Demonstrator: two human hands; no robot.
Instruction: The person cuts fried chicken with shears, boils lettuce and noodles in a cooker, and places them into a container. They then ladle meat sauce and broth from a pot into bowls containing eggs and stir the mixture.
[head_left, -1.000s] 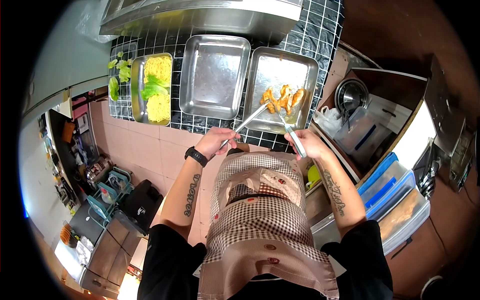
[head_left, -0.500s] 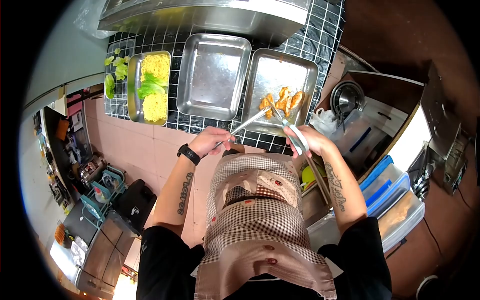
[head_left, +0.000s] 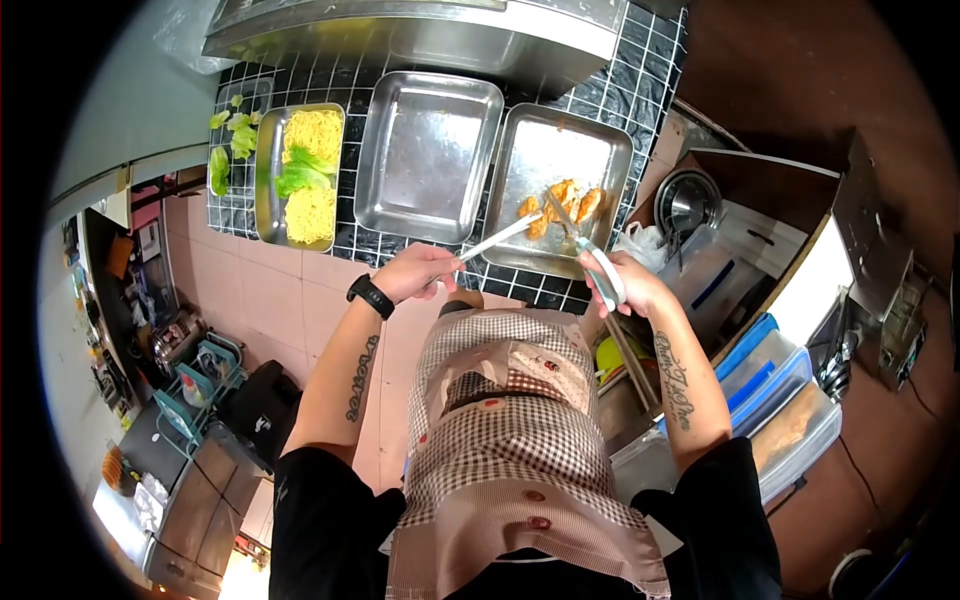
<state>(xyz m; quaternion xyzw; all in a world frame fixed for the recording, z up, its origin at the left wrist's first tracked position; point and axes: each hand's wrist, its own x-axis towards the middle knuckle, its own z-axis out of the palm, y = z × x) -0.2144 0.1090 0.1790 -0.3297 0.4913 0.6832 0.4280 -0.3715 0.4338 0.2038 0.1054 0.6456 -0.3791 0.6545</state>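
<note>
Inside a smooth metal tray, slender tongs touch lumpy food.

Left forearm and right forearm slant forward and inward, lettering inked on all 2! Left hand sits knuckles up, fingers bent in a firm grip; right hand curls tight too, nearly level, the 2 hands well apart.

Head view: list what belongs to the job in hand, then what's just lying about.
In the job: tongs in the left hand; scissors in the right hand; browned food pieces; metal tray under them; possibly noodles.

Apparently lying about: white plastic bag; round metalware; clear plastic container.
</note>
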